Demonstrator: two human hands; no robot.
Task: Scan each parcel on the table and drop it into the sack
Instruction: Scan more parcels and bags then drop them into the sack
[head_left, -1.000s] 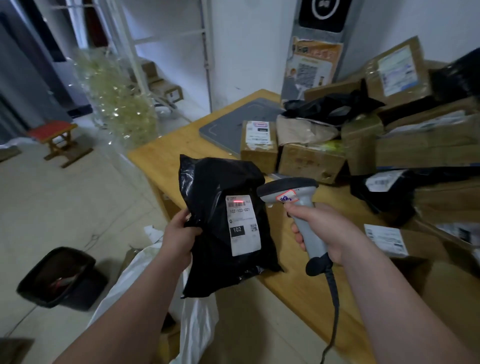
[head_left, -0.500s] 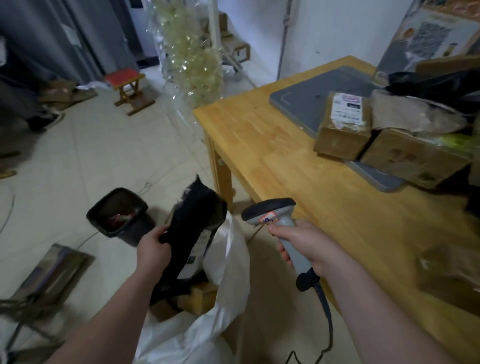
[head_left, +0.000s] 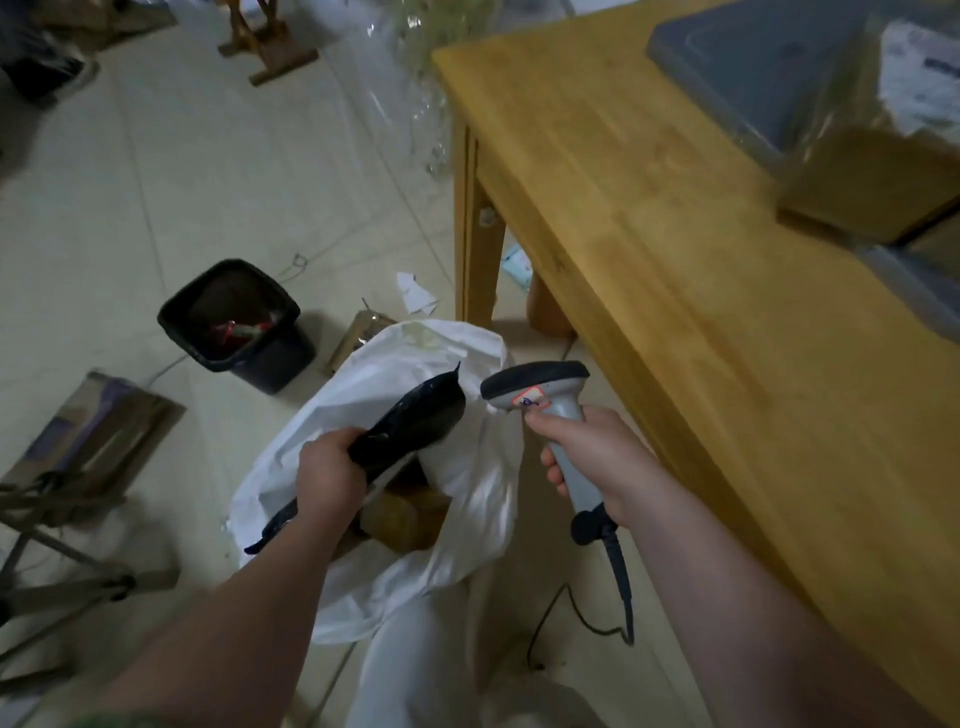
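- The left hand (head_left: 330, 475) grips a black parcel (head_left: 415, 415) round its middle, right over the open mouth of the white sack (head_left: 395, 364).
- The right hand (head_left: 587, 457), just beside it, is wrapped round the grey scanner (head_left: 540, 387); the cord (head_left: 621, 582) hangs down below the hand.
- Under the left hand, a brown box (head_left: 405, 514) lies inside the sack.
- The table (head_left: 675, 234) is right of the right hand, with a blurry brown parcel (head_left: 872, 176) on it.
- A black bin (head_left: 234, 317) stands on the floor beyond the left hand.

Nothing legible: the red-edged sticker (head_left: 530, 401) on the grey handheld scanner (head_left: 565, 413) above the right hand (head_left: 600, 460) carries only an unreadable blue scrawl.
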